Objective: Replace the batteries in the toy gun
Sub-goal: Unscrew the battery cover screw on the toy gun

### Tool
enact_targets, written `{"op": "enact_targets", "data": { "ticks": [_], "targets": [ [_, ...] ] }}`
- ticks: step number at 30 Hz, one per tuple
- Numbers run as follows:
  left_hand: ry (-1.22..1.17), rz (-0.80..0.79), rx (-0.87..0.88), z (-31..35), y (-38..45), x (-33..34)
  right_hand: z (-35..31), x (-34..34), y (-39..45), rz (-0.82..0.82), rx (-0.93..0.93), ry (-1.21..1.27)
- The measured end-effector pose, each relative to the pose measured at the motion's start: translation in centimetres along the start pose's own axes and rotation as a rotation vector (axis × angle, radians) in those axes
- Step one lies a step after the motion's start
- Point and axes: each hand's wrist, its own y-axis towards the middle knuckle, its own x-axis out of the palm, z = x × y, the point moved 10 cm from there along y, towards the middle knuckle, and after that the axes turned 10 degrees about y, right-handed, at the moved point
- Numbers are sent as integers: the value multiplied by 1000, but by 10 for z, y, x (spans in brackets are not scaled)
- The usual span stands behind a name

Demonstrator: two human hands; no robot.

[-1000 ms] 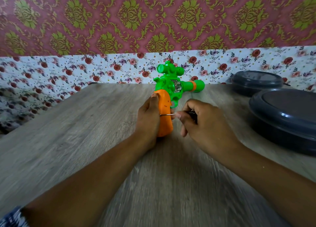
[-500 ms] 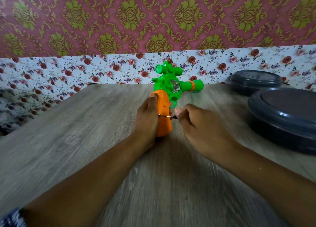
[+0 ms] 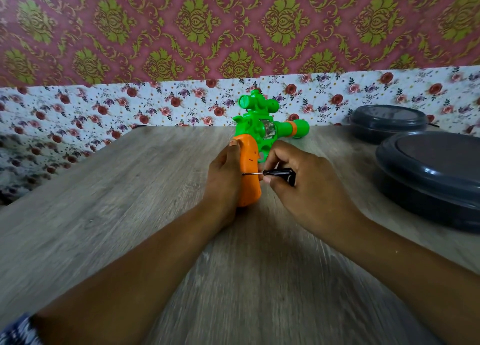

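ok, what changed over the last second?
The right hand shifted its grip on the screwdriver, so the black handle shows more now. Unchanged: its tip on the orange grip of the toy gun, the left hand steadying it.

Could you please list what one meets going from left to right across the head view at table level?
The left hand gripping the grip → the orange plastic grip of the green toy gun → the thin black-handled screwdriver → the right hand holding it → the large round dark grey lidded container.
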Motion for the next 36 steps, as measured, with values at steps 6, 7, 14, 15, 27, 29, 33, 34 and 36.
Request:
{"op": "enact_targets", "data": {
  "ticks": [6,7,14,15,27,29,33,34,36],
  "targets": [
    [12,3,34,2,0,1,-1,6,-2,-36,11,19],
    [6,-7,40,3,-1,1,0,7,-3,-43,24,6],
    [-62,-40,47,4,-2,5,13,5,1,-72,82,-98],
    [-56,-33,52,4,-2,4,12,5,1,-65,68,-98],
    [-11,-73,124,4,3,8,-1,1,-2,-14,-18,-104],
    [-31,-79,122,3,5,9,2,4,-2,-37,14,-139],
    [-120,-111,43,-6,10,14,28,-6,2,22,205,-104],
    [-155,-129,15,-9,11,15,36,-9,3,40,256,-60],
    [-197,-147,-34,-16,13,17,52,-10,3,62,343,105]
  ]
}}
